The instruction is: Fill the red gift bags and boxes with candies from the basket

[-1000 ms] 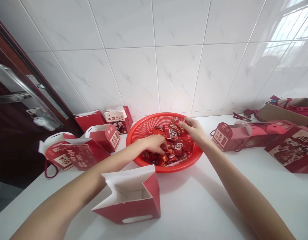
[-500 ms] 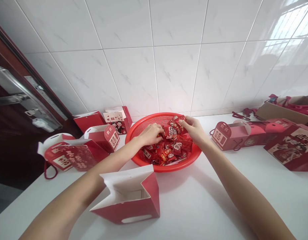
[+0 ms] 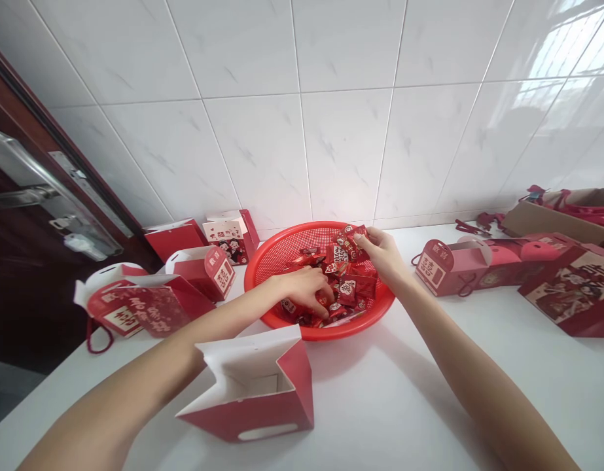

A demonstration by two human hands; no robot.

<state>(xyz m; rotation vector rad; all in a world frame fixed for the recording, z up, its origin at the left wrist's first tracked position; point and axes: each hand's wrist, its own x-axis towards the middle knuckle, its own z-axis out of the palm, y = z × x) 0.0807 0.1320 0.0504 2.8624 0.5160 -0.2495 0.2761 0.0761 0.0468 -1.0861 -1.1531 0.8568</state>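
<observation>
Right hand [image 3: 383,256] pinches candy packets [image 3: 349,241], left hand [image 3: 302,289] curls into basket [image 3: 375,315]

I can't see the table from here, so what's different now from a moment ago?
The left hand moved down and nearer the person, into the packets in the red basket. The right hand still pinches red packets above the basket's far side. The open red bag stayed put.
</observation>
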